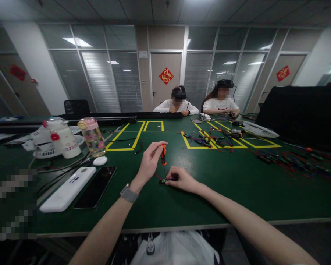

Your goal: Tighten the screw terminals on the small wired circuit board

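Note:
My left hand (pixel 150 161) is closed around the upper part of an orange and black screwdriver (pixel 163 156), which stands nearly upright. Its thin shaft runs down to a small green terminal block (pixel 163 181) on the table. My right hand (pixel 182 179) pinches at the right side of this block, with thumb and index finger against it. Thin wires come out of the block; a red one shows on its left. The fingers partly hide the block, and whether the tip sits in a screw I cannot tell.
On the left lie a black phone (pixel 96 187), a white power bank (pixel 68 188) and a white earbud case (pixel 100 161). Two bottles stand behind them. Bundles of wired parts (pixel 289 162) lie at right. Across the green table (pixel 143 217) sit two people (pixel 220 101).

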Available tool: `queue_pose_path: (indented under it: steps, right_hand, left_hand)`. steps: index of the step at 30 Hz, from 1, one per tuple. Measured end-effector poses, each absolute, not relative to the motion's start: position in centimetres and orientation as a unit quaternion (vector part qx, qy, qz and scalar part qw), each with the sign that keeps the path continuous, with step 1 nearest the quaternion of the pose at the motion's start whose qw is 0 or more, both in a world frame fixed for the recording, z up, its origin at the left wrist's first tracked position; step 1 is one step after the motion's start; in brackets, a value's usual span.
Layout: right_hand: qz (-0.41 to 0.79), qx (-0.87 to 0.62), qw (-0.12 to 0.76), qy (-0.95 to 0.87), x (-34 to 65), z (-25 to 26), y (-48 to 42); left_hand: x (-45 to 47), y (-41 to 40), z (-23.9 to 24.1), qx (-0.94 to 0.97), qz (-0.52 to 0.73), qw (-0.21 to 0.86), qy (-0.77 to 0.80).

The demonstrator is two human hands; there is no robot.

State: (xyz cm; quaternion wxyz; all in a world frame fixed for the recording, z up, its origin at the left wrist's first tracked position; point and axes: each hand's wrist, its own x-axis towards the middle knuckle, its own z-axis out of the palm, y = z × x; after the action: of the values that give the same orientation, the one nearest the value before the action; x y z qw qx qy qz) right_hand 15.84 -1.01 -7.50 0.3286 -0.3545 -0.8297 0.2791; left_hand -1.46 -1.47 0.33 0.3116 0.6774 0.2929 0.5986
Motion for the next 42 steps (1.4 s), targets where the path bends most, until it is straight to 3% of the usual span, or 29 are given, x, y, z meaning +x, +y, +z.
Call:
queue_pose_path:
  steps: [4,8,22,30,42]
  right_hand:
    - [0.281,-0.352,0.329,-0.83,15.86,-7.51,-1.01]
    - [0.279,-0.352,0.329,-0.831,15.88,-7.56,-0.97]
    - [0.277,-0.353,0.327,-0.831,15.9,-7.47,-1.02]
    - [0.273,-0.352,0.324,-0.835,15.91,-7.64,-0.86]
    - [0.277,-0.346,0.321,-0.837,15.98,-7.35,-1.02]
  left_hand:
    - [-1.31,-1.44,0.28,0.635,0.584,0.445,0.24]
    - [-1.32,-1.25,0.14,0.602,0.59,0.489,0.223]
    - [-1.3,-0.8,-0.24,0.595,0.618,0.432,0.276]
    - [-1.18,-0.88,-0.2,0.557,0.612,0.506,0.241]
    - [-1.21,-0.93,-0.14,0.585,0.601,0.487,0.244]
